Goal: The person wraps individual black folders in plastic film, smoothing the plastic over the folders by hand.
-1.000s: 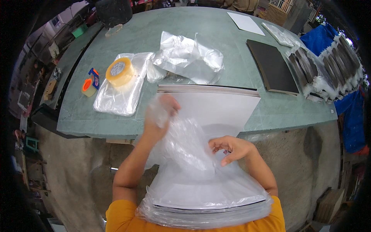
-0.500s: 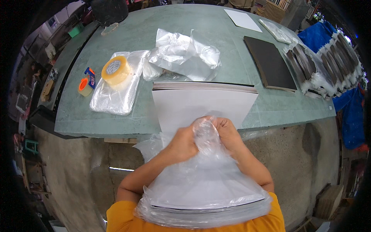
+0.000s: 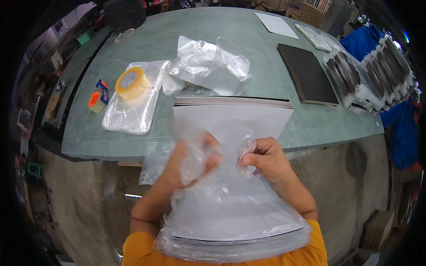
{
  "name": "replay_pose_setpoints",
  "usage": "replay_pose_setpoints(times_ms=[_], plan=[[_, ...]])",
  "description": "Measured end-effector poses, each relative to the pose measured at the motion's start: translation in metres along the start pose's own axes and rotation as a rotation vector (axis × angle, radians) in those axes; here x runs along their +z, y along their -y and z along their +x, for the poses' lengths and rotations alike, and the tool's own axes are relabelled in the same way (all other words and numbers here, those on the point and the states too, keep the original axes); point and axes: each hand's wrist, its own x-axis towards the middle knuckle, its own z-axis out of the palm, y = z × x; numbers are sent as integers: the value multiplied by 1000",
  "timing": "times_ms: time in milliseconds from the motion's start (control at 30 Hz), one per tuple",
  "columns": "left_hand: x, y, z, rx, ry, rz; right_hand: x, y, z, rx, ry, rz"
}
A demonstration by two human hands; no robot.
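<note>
A clear plastic bag (image 3: 222,197) lies against my front, with white sheets or boards showing through it and a dark line along their near edge. My right hand (image 3: 265,159) pinches the bag's gathered film between thumb and fingers. Opposite it, my left hand (image 3: 195,157) is blurred by motion, its fingers curled around bunched film. Between and beyond both hands, a white-faced stack of boards (image 3: 235,115) with layered far edges reaches over the table's near edge. The hands and film cover its lower part, so I cannot tell whether it continues into the bag.
On the green table (image 3: 146,40) are a tape roll (image 3: 133,84) atop folded plastic bags (image 3: 128,115), a small tape dispenser (image 3: 97,99) and crumpled plastic (image 3: 213,64). A black board stack (image 3: 308,75), a white sheet (image 3: 276,25) and wrapped dark bundles (image 3: 386,66) lie rightward.
My hands, close together before on the gathered film, have come apart. The left has moved left and blurred; the right has shifted slightly right and nearer me. The film between them has spread.
</note>
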Motion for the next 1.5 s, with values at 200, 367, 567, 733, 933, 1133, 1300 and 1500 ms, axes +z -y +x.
replay_pose_setpoints(times_ms=[200, 367, 567, 733, 933, 1133, 1300, 1500], plan=[[4, 14, 0, -153, 33, 155, -11, -24, 0, -1, -1, 625], [-103, 57, -5, -63, -678, 525, -31, -19, -25, 27, -159, 64], [36, 5, -8, 291, 279, 407, 7, 17, -10, -598, -162, -326], [24, -10, -8, -78, 217, -106, 11, 19, -5, -468, -177, -398], [9, 21, 5, 84, 305, -334, -18, -28, -15, 285, 395, 380], [-15, 0, -13, -291, 430, -344, 4, 8, -10, 12, 683, -25], [-36, -14, -16, -215, 522, -629, -32, -2, -15, 169, 1047, -707], [-9, 40, -28, 135, 780, 1111, -61, -33, -42, 162, 590, -1947]])
